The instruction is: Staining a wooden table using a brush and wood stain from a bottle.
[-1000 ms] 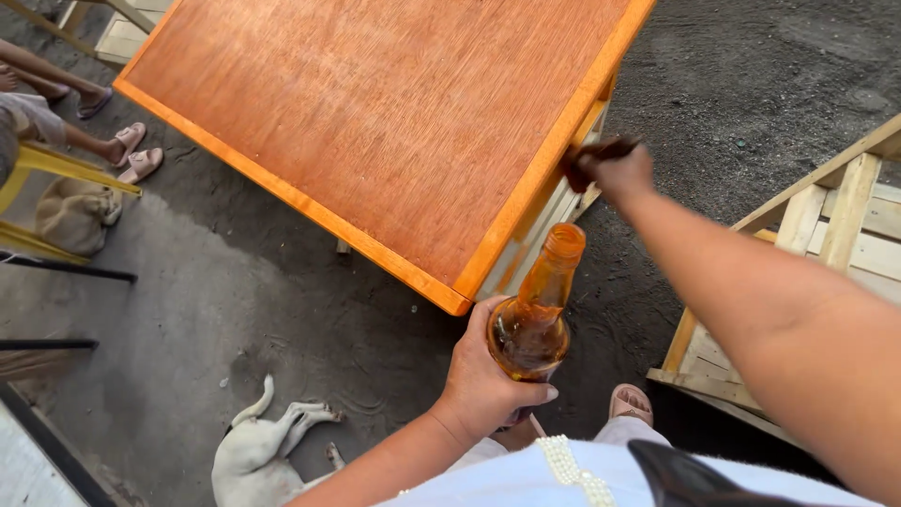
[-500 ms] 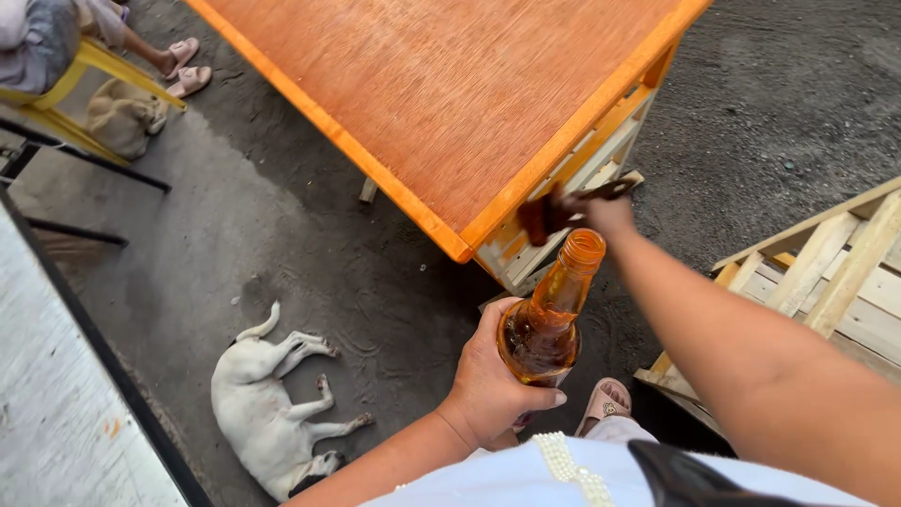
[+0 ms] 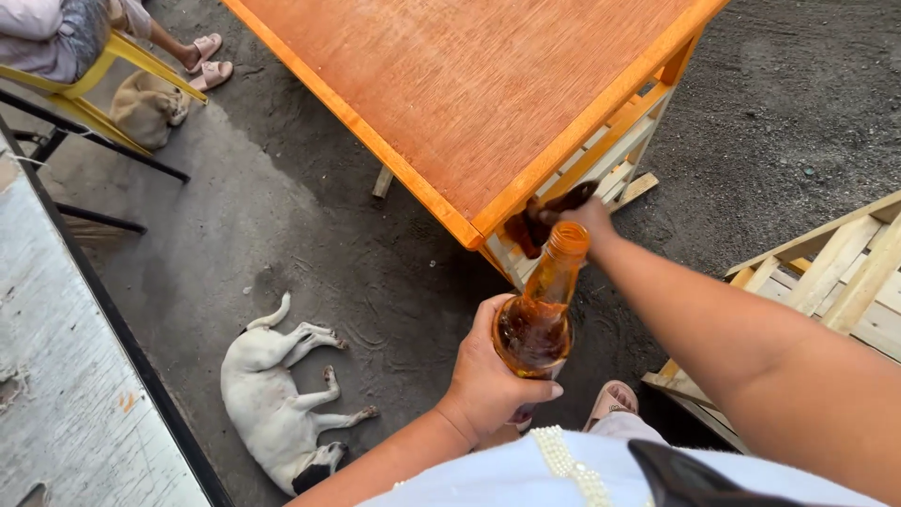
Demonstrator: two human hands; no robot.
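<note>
My left hand (image 3: 488, 380) grips the base of an open glass bottle (image 3: 542, 305) holding amber liquid, tilted with its mouth up and away from me. My right hand (image 3: 584, 218) holds a dark, stained brush (image 3: 537, 223) just beyond the bottle's mouth, against the orange edge of a varnished wooden table (image 3: 479, 94). The brush's tip lies at the table's near corner, partly hidden by the bottle neck.
A white dog (image 3: 277, 404) lies asleep on the dark ground at lower left. A bare wooden frame (image 3: 835, 272) stands at right. A seated person's feet in sandals (image 3: 202, 58) and a yellow chair (image 3: 103, 94) are at upper left, with a tan dog (image 3: 145, 108) beneath.
My right hand has drawn the brush back along the table's edge toward the near corner and the bottle's mouth. The view has shifted, showing more of the white dog.
</note>
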